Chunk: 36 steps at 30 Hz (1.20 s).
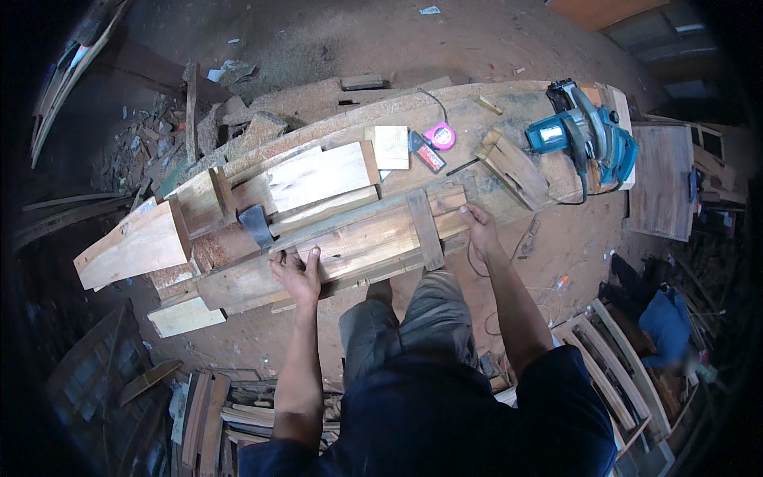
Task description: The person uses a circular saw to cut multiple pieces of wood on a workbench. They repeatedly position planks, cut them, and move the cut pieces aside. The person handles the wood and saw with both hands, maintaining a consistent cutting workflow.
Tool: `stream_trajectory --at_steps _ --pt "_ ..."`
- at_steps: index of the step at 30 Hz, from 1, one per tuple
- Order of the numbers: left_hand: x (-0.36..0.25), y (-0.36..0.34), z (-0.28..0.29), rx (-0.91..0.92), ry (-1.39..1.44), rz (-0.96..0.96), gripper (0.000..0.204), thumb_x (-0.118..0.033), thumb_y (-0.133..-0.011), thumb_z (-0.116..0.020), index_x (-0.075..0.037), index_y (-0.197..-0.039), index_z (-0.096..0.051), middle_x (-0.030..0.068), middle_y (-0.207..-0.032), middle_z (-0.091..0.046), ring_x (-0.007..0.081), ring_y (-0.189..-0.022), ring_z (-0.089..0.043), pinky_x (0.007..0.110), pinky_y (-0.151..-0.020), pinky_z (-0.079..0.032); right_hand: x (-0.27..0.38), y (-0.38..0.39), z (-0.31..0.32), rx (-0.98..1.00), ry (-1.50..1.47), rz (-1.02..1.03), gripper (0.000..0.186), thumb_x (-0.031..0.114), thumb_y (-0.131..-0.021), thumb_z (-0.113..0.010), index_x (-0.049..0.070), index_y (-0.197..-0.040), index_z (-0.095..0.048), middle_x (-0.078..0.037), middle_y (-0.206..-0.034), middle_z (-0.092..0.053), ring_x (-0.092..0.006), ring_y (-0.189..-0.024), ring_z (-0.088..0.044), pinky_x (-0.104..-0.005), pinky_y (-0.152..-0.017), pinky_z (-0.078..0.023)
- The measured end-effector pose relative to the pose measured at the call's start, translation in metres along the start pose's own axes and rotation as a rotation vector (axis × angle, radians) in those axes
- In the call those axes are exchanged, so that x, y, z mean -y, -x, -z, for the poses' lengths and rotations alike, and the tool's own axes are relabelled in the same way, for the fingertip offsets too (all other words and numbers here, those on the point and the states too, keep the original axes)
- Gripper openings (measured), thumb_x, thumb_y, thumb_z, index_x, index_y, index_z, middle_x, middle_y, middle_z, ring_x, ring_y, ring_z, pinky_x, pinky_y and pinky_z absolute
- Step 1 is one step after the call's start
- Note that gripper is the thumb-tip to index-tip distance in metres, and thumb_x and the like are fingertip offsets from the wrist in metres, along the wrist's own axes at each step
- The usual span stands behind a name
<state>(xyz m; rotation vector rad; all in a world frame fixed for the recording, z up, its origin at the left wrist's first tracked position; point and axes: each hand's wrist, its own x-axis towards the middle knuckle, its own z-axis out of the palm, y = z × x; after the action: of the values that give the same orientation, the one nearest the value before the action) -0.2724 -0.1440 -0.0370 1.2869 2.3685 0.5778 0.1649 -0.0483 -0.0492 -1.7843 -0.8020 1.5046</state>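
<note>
A long wooden board (362, 246) lies slantwise across the workbench in front of me. My left hand (297, 277) rests on its near edge, thumb and fingers apart. At the board's right end, my right hand (482, 229) pinches the edge between thumb and fingers; whether something small is also in that pinch is hidden. Between the hands, a short wooden strip (426, 230) lies crosswise over the board. Beyond my left hand is a dark metal blade-like piece (255, 226), next to a rough brown log-like piece (226, 246).
On the bench are a teal circular saw (584, 135), pink tape measure (439, 136), small red-and-black box (427, 152), wooden block (513, 169) and pale planks (318, 176). Scrap wood (155, 143) litters the floor beyond. At right is a person in blue (666, 326).
</note>
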Motion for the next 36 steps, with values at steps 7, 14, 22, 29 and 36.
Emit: stream_trajectory --at_steps 7,14,22,29,36 --pt "0.014 0.013 -0.007 -0.094 0.03 -0.035 0.051 -0.043 -0.098 -0.07 0.008 -0.103 -0.067 0.0353 -0.153 -0.041 0.0545 -0.147 -0.029 0.068 -0.121 -0.016 0.068 0.047 -0.078 -0.224 0.361 0.431 0.033 0.027 -0.101 -0.072 -0.002 -0.117 -0.072 -0.008 -0.104 -0.074 -0.0144 -0.093 -0.068 -0.03 -0.087 -0.053" --pt "0.032 0.02 -0.018 -0.082 0.005 -0.128 0.042 -0.036 -0.104 -0.059 0.005 -0.112 -0.067 0.0345 -0.16 -0.035 0.0551 -0.153 -0.02 0.073 -0.12 -0.008 0.055 0.021 -0.065 -0.303 0.265 0.186 0.05 0.038 -0.097 -0.075 -0.005 -0.121 -0.066 -0.021 -0.107 -0.07 -0.0329 -0.102 -0.067 -0.0441 -0.091 -0.052" --pt "0.044 0.024 -0.024 -0.017 0.06 -0.187 0.044 -0.034 -0.106 -0.053 0.005 -0.122 -0.065 0.0336 -0.165 -0.026 0.0551 -0.155 -0.014 0.072 -0.121 -0.001 0.015 0.004 -0.112 -0.806 0.676 0.359 0.053 0.041 -0.101 -0.064 -0.005 -0.127 -0.059 -0.029 -0.119 -0.063 -0.0459 -0.115 -0.058 -0.0527 -0.104 -0.042" --pt "0.055 0.023 -0.033 -0.007 0.104 -0.18 0.06 -0.041 -0.109 -0.05 0.008 -0.141 -0.058 0.0324 -0.166 -0.025 0.0484 -0.157 -0.011 0.066 -0.123 0.0 0.02 0.007 -0.115 -0.827 0.745 0.272 0.063 0.045 -0.097 -0.067 -0.009 -0.127 -0.056 -0.029 -0.122 -0.06 -0.0471 -0.12 -0.054 -0.055 -0.107 -0.036" --pt "0.058 0.018 -0.03 -0.024 -0.069 -0.217 0.07 -0.042 -0.109 -0.052 0.016 -0.146 -0.043 0.0334 -0.165 -0.025 0.0459 -0.156 -0.017 0.058 -0.125 -0.01 0.031 0.012 -0.116 -0.764 0.657 0.291 0.063 0.046 -0.095 -0.068 -0.006 -0.129 -0.056 -0.026 -0.121 -0.059 -0.0443 -0.121 -0.053 -0.0521 -0.105 -0.036"
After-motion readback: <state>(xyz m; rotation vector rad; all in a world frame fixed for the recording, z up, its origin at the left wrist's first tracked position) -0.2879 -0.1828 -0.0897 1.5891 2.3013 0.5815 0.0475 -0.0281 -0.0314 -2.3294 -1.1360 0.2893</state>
